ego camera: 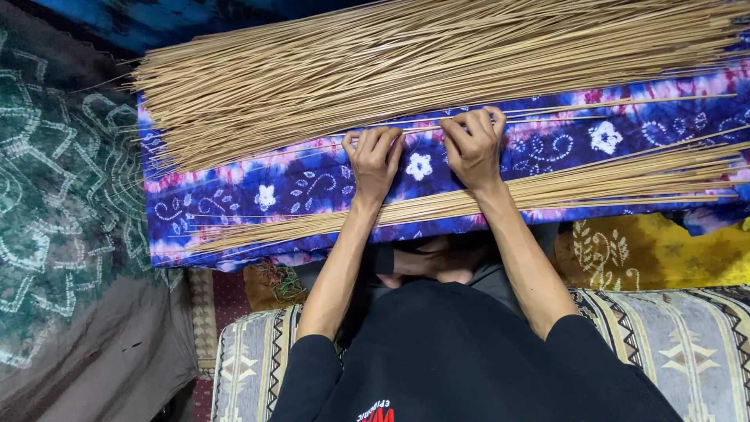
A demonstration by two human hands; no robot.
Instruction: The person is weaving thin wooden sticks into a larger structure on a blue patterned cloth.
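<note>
Both hands lie palm down on a blue and purple tie-dye cloth (312, 184) with white flowers, spread over a raised surface. The left hand (375, 162) and right hand (473, 148) curl their fingers over a few thin sticks (547, 112) at the edge of a big stick pile (406, 70); whether they pinch any cannot be told. A smaller bundle (594, 184) crosses near the wrists. A green patterned cloth (62, 195) lies left, a yellow cloth (664, 250) right, a striped cushion (687, 344) beneath the person.
</note>
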